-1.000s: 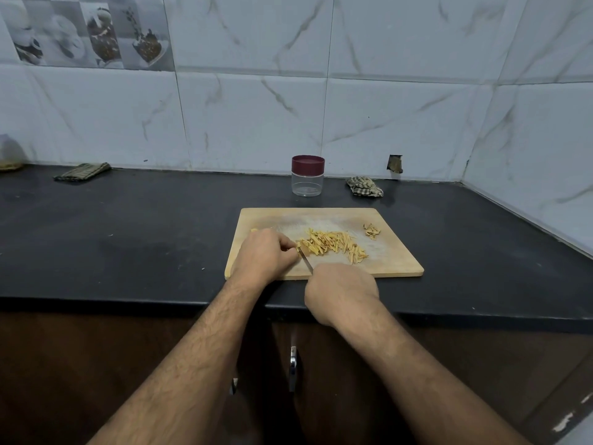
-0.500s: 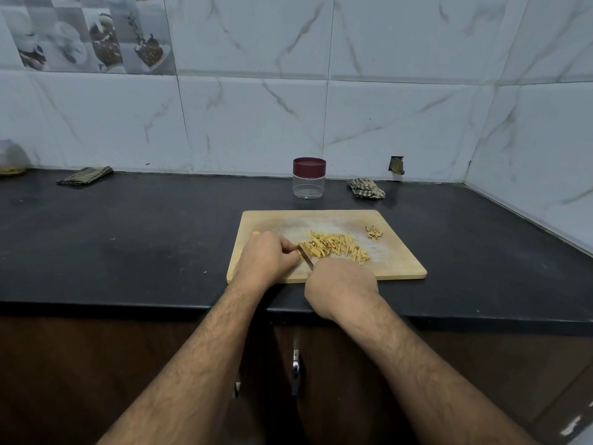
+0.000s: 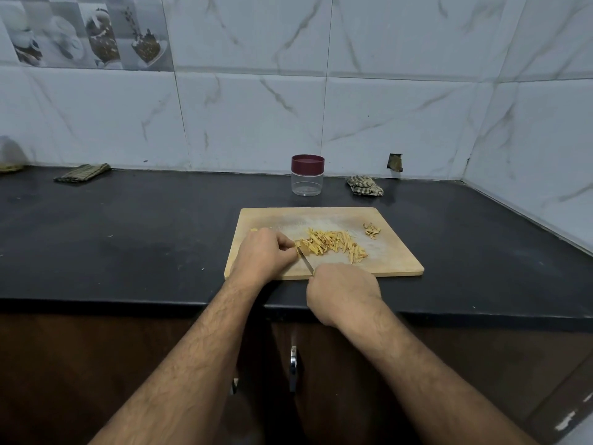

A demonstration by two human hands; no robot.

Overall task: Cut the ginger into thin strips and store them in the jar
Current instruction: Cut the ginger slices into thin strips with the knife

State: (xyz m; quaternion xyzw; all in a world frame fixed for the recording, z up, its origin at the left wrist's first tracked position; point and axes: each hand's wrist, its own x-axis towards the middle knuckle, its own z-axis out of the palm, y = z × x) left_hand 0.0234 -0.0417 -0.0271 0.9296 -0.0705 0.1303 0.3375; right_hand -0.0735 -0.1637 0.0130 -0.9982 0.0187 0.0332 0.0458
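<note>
Wooden cutting board (image 3: 394, 252) on the black counter (image 3: 128, 239) carries a heap of ginger strips (image 3: 333, 245). The left hand (image 3: 264, 253) curls its fingers down at the heap's left end; the right hand (image 3: 341, 293) grips a knife (image 3: 305, 260). The maroon-lidded jar (image 3: 307, 175) stands closed behind the board. No writing is readable.

Jar (image 3: 307, 176) behind board (image 3: 394, 258), strips (image 3: 333, 245) on it
</note>
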